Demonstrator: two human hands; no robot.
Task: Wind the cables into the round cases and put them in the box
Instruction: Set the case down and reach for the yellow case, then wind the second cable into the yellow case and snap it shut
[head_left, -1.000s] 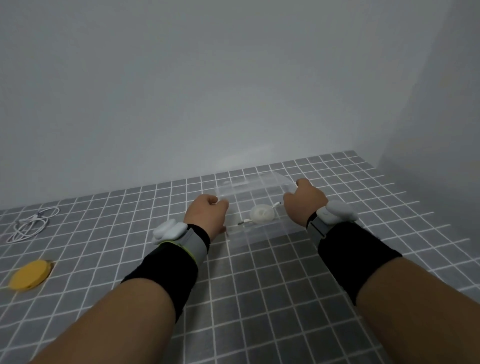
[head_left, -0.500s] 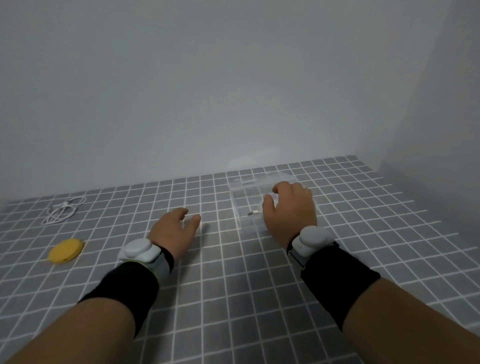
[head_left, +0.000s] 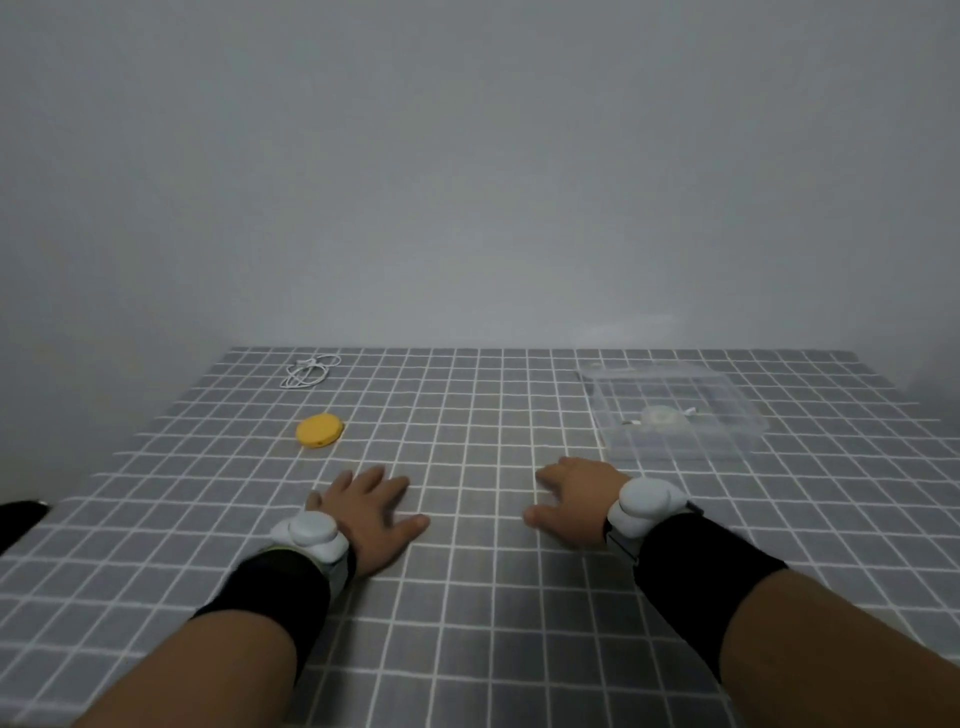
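A clear plastic box (head_left: 727, 410) lies at the right on the grey checked cloth, lid down, with a white round case (head_left: 661, 417) and its cable ends inside. A yellow round case (head_left: 319, 430) lies at the left middle. Behind it, near the wall, a loose white cable (head_left: 310, 372) is coiled. My left hand (head_left: 370, 512) rests flat on the cloth in front of the yellow case, fingers spread, holding nothing. My right hand (head_left: 574, 496) lies palm down just in front of the box's near left corner, fingers loosely bent, apart from the box.
The grey checked cloth (head_left: 467, 415) covers the table up to a plain grey wall. A dark object (head_left: 18, 519) shows at the left edge. Both wrists carry white sensor bands over black sleeves.
Both hands have left the box and drawn back toward me onto the cloth. The view has swung left, so the box now sits at the right.
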